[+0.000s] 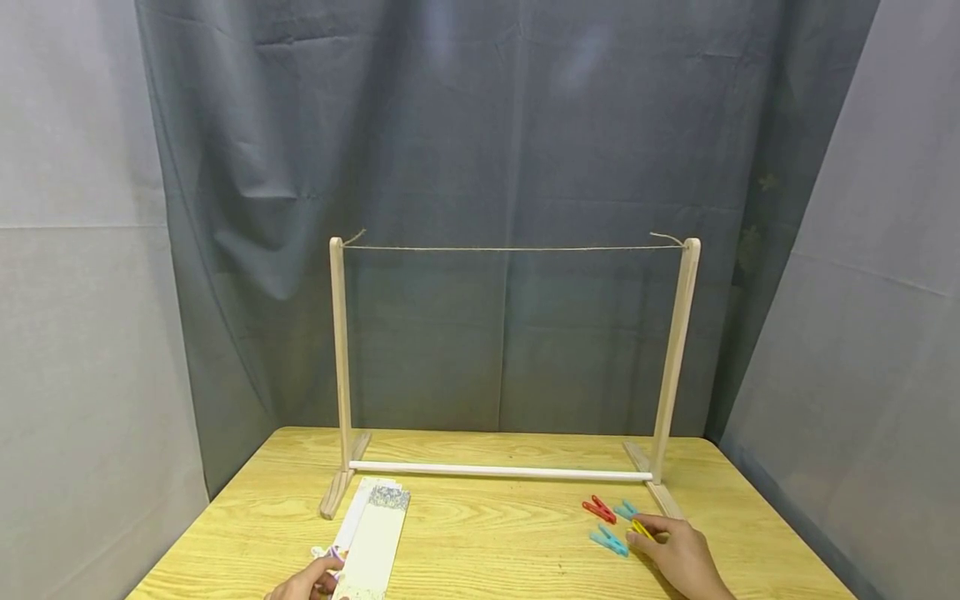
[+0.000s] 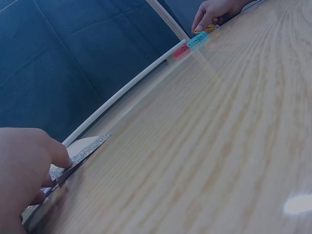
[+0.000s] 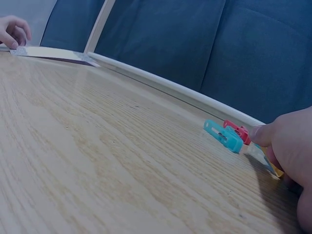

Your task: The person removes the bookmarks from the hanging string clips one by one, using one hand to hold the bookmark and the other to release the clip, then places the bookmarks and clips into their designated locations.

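The right hand [image 1: 682, 554] rests on the surface [image 1: 487, 542] at the right, its fingertips [image 1: 647, 525] pinching a yellow peg [image 1: 641, 528]; the left hand [image 1: 307, 582] lies at the near left edge, thumb and fingers nipping the near end of a long paper strip [image 1: 372, 546], which lies flat by the left foot of the wooden frame [image 1: 341, 375].

To lift the yellow peg well, I judge the grip should fall on its two rear levers, not its mouth, so that a squeeze opens it; it should come straight up, since the blue pegs [image 1: 609, 542] and the red peg [image 1: 598, 509] lie just beside it and would scatter at a sideways drag. The strip, thin and limp, is best raised by one short end and allowed to hang, rather than bent in the middle; other strips seem to lie under it, so only the top one should be peeled.

The pegs are small, glossy, hard plastic, slender and forked; the strip is matte cardstock or paper, pale, with a patterned band at its far end; the frame is pale, smooth wood, two uprights on flat feet, joined low by a white round rod [image 1: 498, 472] and high by a rough twine [image 1: 510, 248] drawn taut; the surface is yellow wood-grain, slick and faintly reflective; grey cloth [image 1: 480, 167] hangs creased behind.
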{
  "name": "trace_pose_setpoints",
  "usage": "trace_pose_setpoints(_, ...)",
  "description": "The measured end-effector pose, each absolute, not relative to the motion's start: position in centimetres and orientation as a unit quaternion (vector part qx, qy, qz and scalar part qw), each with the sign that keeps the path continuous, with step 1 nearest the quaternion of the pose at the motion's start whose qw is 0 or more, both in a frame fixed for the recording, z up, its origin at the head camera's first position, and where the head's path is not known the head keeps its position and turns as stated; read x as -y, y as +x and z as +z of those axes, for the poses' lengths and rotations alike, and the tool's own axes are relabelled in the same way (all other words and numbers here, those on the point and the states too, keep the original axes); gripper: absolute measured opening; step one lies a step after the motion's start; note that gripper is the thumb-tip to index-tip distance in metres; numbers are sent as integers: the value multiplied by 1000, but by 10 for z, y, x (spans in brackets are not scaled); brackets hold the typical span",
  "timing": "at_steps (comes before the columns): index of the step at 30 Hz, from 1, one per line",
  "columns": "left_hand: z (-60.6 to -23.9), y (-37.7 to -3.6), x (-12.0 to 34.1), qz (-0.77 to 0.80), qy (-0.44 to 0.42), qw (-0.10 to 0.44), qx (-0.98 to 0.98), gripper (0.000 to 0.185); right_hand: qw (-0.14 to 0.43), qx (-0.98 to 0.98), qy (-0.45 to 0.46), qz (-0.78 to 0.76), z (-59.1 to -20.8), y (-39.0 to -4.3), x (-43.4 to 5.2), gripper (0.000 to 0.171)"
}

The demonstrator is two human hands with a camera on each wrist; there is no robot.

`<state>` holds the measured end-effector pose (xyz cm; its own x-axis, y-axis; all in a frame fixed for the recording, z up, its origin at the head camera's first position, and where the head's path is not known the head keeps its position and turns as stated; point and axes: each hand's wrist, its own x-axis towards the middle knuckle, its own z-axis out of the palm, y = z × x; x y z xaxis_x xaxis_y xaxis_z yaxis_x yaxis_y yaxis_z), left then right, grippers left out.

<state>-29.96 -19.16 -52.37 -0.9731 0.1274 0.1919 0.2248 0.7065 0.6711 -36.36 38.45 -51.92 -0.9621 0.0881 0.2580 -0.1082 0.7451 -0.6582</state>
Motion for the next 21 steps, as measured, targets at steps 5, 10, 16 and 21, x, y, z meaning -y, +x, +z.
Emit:
trace_pose_setpoints(5, -536, -309, 198, -377, -100, 61, 919, 47, 130, 924, 1, 359, -518, -363, -383, 47)
trace_pose_setpoints(10, -544, -314, 205, -390, -116, 51, 912, 51, 126, 926, 0, 356, -517, -363, -382, 46)
trace_pose_setpoints(16, -529, -303, 198, -392, -108, 51, 912, 47, 134, 927, 5, 350, -519, -363, -383, 44)
trace_pose_setpoints(21, -522, -295, 189, -369, -91, 93, 920, 41, 143, 926, 3, 349, -519, -365, -384, 41)
